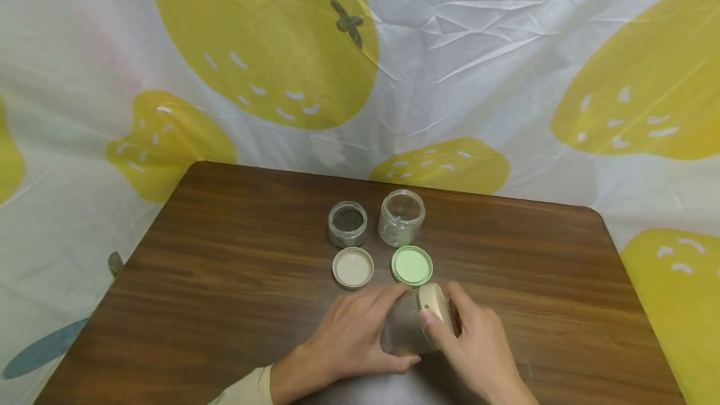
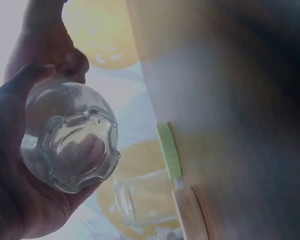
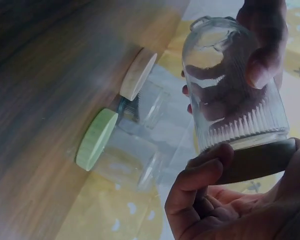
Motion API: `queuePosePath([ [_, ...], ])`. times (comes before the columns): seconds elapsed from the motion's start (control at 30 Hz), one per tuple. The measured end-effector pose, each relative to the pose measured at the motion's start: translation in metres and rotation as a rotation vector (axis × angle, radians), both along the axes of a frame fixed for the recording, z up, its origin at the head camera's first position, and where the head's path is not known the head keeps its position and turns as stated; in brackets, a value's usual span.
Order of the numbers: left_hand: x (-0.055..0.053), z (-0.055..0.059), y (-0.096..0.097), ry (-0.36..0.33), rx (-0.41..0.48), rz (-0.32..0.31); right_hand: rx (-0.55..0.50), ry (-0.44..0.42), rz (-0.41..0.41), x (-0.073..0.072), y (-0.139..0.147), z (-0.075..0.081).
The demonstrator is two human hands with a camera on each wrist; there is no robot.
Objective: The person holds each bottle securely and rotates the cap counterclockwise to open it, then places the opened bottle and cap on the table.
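Observation:
A transparent ribbed glass jar [image 1: 402, 325] lies tilted on its side in the air above the near part of the table. Around its body curls my left hand [image 1: 357, 330], thumb and fingers on opposite sides. My right hand [image 1: 480, 342] grips the cream lid [image 1: 434, 300] at the jar's other end, its thumb across the edge. In the right wrist view the lid [image 3: 260, 161] sits on the jar's mouth, darkened by shadow. The jar's knobbly moulded base [image 2: 80, 150] faces the left wrist camera, and no contents show inside the glass [image 3: 225, 85].
Beyond the hands, a green lid [image 1: 412, 265] and a beige lid [image 1: 352, 267] lie on the brown wooden table [image 1: 225, 280]. Behind them stand a taller open jar [image 1: 402, 220] and a short open jar [image 1: 347, 224] with dark contents. A fruit-print curtain [image 1: 450, 80] hangs behind the table.

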State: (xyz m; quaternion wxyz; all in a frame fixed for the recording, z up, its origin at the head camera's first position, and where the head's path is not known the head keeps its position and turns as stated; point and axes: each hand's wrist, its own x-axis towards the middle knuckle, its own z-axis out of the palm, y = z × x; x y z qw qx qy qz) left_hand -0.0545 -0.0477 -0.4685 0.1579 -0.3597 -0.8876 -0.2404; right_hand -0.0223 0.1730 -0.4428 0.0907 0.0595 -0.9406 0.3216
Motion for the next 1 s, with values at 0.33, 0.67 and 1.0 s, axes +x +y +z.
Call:
queuePosePath([
  [0.33,-0.002,0.008,-0.002,-0.011,0.020,-0.011,-0.044,0.122,0.126,-0.003,0.005,0.003],
  [0.67,-0.005,0.014,-0.005,-0.008,0.016,-0.033,-0.116,0.184,0.379,-0.011,0.019,0.004],
  [1.0,-0.007,0.017,-0.008,-0.003,-0.001,-0.068,-0.093,0.216,0.506,-0.014,0.029,0.007],
])
